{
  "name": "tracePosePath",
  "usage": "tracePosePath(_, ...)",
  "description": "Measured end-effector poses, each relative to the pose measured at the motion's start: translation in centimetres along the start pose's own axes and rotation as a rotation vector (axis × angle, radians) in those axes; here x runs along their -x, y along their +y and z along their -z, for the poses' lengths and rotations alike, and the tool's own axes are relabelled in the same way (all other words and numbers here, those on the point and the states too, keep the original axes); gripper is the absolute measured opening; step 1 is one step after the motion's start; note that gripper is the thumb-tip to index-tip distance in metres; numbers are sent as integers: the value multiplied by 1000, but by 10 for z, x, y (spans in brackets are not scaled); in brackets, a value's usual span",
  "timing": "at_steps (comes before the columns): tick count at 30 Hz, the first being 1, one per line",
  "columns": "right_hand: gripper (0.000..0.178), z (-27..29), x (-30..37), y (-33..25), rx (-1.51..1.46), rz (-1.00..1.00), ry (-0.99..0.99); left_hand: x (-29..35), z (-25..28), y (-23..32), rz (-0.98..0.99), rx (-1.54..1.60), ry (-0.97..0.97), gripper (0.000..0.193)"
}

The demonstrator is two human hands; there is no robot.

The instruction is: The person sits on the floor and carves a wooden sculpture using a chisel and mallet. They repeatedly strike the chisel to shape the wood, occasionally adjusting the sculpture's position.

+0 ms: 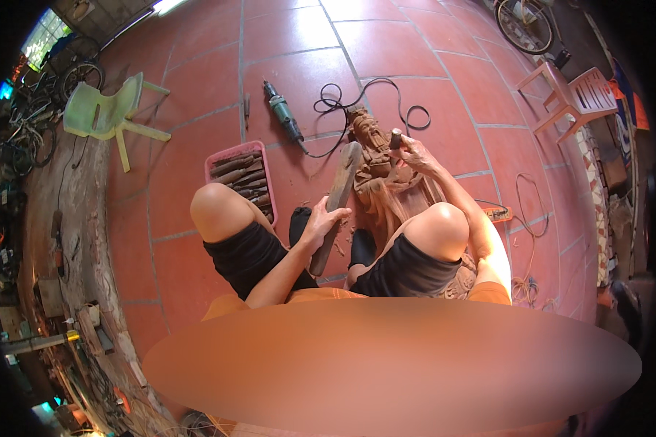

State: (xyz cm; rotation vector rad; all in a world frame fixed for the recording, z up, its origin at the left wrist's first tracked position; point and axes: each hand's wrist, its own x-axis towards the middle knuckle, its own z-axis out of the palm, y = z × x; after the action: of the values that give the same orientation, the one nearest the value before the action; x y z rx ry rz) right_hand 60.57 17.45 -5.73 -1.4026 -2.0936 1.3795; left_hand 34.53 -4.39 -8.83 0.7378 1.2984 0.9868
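Observation:
A carved brown wooden statue [386, 198] of a bearded figure lies on the floor between my knees, its head pointing away from me. My left hand [322, 223] is wrapped round a long wooden mallet [345, 169], which is held aslant just left of the statue. My right hand [420, 157] grips a chisel [396, 139] over the statue's chest, its dark handle end sticking up past my fingers. The chisel's blade is hidden by my hand, so I cannot tell whether it touches the wood. Wood shavings [340, 249] lie near my feet.
Left of the statue stands a pink basket [210, 162] full of chisels. Beyond it lie a green power tool [284, 116] and its looping black cord [399, 95]. A green chair [113, 109] stands left, a pink chair [587, 95] right. An orange power strip [497, 214] sits beside my right arm.

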Motion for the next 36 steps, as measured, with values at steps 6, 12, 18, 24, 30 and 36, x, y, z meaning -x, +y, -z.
tracePosePath(6,37,2,4,-2,-4,2,-5,-2,1,-5,-15,8,-12,40)
tracePosePath(12,37,1,3,-2,-27,2,3,1,2,-2,-1,-9,-14,38)
tracePosePath(18,41,0,5,-2,-49,-24,7,7,1,6,17,-5,-25,40)
tracePosePath(24,42,2,8,-4,-26,-23,10,8,1,5,31,-15,-32,41)
tracePosePath(30,35,1,10,-17,322,128,142,10,-16,14,-547,-110,155,40)
tracePosePath(36,27,-3,4,-34,690,575,273,17,-30,45,-802,-380,184,44)
